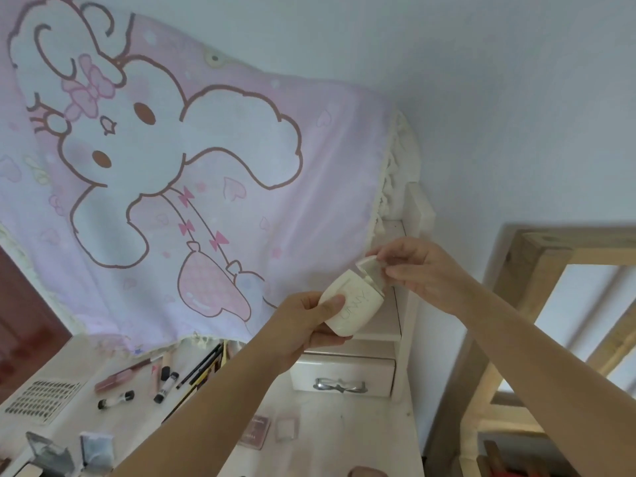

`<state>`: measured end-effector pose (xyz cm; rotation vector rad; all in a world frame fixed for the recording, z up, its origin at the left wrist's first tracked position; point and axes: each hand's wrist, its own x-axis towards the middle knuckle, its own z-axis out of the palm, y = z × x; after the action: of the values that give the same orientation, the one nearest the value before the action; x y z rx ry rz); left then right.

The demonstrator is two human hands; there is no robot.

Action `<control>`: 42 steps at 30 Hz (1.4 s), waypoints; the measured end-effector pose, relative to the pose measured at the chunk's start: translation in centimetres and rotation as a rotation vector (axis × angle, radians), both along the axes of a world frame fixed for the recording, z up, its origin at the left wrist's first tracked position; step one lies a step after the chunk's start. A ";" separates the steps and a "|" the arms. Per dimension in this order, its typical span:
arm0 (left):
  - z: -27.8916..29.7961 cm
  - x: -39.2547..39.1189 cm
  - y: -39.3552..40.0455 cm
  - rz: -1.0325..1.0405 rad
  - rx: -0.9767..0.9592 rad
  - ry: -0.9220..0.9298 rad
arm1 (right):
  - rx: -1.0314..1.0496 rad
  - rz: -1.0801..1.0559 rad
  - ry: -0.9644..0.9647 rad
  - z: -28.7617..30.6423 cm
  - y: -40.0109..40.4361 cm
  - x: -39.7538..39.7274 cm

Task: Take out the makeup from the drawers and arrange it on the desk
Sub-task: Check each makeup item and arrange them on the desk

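Both hands' grip clamps a cream bottle above the makeup-strewn desk, beside a bunny cloth.

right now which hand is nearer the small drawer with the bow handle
Left. The left hand, holding the cream bottle by its base, sits just above the drawer. The right hand is higher and further right, pinching the bottle's cap end.

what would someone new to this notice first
The big pink cloth with a cartoon rabbit fills the upper left, draped over the back of the desk. In the middle, the left hand holds a cream bottle while the right hand pinches its top. Tubes and pencils lie scattered at lower left.
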<state>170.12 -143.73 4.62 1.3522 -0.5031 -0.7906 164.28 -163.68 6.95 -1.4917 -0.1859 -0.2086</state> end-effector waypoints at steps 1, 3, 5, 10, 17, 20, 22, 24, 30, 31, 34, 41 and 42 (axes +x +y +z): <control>-0.5 -0.1 -0.2 0.008 0.002 -0.001 | -0.015 -0.018 0.011 -0.5 -0.1 0.0; -1.6 -0.4 -0.5 0.046 0.017 -0.024 | -0.068 -0.066 0.044 -1.7 -0.3 0.1; -2.8 -0.6 -0.8 0.094 0.053 -0.065 | -0.154 -0.094 0.084 -2.6 -0.6 0.0; -5.4 -0.8 -1.4 0.111 0.120 -0.069 | -0.196 -0.112 0.169 -4.4 -0.7 -0.3; -9.3 -0.9 -2.2 0.080 0.083 0.041 | -0.113 -0.175 0.359 -9.4 -1.0 -2.3; -11.7 -1.3 -2.7 0.047 0.113 0.086 | -0.254 -0.201 0.472 -12.3 -0.2 -3.3; -13.2 -1.5 -3.0 0.009 0.158 0.121 | -0.349 -0.276 0.507 -13.8 0.1 -3.5; -14.9 -1.6 -3.3 -0.023 0.243 0.117 | -0.426 -0.314 0.538 -15.1 0.1 -3.6; -19.2 -1.0 -3.1 0.151 0.605 0.121 | -0.746 -0.335 0.668 -20.6 0.3 -3.5; -19.7 -0.7 -2.9 0.167 0.684 0.083 | -0.798 -0.338 0.679 -21.5 0.3 -3.4; -20.9 -0.3 -2.1 0.116 0.841 -0.055 | -0.894 -0.337 0.700 -23.9 0.5 -3.1; -22.0 -0.6 -1.9 -0.083 0.998 -0.185 | -0.626 -0.240 0.930 -26.6 0.0 -2.0; -22.0 -0.6 -2.0 -0.092 1.007 -0.180 | -0.580 -0.231 0.959 -26.6 -0.3 -1.7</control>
<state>169.52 -145.73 -17.43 2.3548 -0.2993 -1.0597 162.54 -163.96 -19.69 -2.0247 0.7570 0.4230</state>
